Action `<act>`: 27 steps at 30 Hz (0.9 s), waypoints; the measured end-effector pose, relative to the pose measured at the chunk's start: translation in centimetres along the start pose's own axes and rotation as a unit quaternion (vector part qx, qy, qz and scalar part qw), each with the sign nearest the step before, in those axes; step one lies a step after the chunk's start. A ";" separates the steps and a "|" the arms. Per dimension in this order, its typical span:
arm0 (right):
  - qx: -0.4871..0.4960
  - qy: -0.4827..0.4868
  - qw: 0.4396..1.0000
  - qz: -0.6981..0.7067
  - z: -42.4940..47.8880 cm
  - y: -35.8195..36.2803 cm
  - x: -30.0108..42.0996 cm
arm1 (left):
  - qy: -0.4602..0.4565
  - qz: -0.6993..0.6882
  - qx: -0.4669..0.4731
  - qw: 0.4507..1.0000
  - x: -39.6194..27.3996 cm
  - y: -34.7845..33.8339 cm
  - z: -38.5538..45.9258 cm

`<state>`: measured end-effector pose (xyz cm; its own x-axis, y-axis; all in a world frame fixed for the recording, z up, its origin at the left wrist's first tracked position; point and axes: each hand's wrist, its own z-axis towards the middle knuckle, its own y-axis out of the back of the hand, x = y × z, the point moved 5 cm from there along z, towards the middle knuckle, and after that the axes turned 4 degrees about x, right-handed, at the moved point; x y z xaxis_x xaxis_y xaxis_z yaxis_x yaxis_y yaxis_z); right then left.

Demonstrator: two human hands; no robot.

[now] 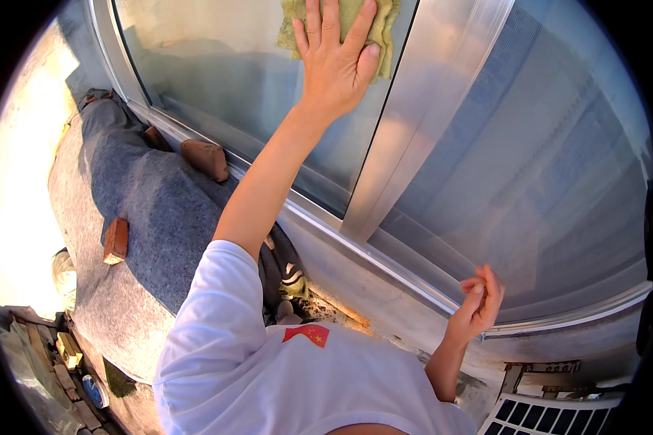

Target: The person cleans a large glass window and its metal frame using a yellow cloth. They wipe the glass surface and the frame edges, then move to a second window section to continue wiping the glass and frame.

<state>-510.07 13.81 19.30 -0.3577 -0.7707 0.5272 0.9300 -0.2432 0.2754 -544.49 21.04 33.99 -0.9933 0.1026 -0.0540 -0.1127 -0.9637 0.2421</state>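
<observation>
At the top of the view, my left hand [332, 65] presses flat on a yellow-green cloth [383, 32], fingers spread over it. The cloth lies against the glass pane [223, 81] of a sliding window, whose upper part runs out of view. Lower on the right, my right hand [481, 304] is half curled in front of a mesh-covered panel [500, 185], near the bottom rail, and no object shows in it. Whether it touches the mesh I cannot tell. A wide aluminium upright [408, 119] stands between pane and panel.
A grey blanket [147, 217] covers a bulky heap at left, with a red brick [116, 241] and a broken brick [205, 159] on it. Stacked bricks [62, 375] and plastic sheeting [27, 370] lie lower left. A white slotted grille [549, 416] and rusty bracket [541, 367] are lower right.
</observation>
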 end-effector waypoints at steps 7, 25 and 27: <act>0.003 -0.054 0.998 0.013 -0.3 -0.1 -0.9 | 0.063 -0.106 0.116 0.986 0.1 -5.6 -22.2; 0.038 -0.038 0.998 0.021 0.3 -2.8 -1.2 | 0.464 -0.137 -0.056 0.873 24.3 -4.3 -19.7; 0.046 -0.028 0.998 0.020 0.7 -3.6 -0.8 | 0.495 -0.121 -0.064 0.858 26.3 -4.4 -20.8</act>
<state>-513.18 15.71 18.47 -0.3262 -0.7438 0.5834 0.9333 -0.1556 0.3235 -569.60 22.86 11.37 -0.4244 0.1045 -0.8994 -0.2458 -0.9693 0.0033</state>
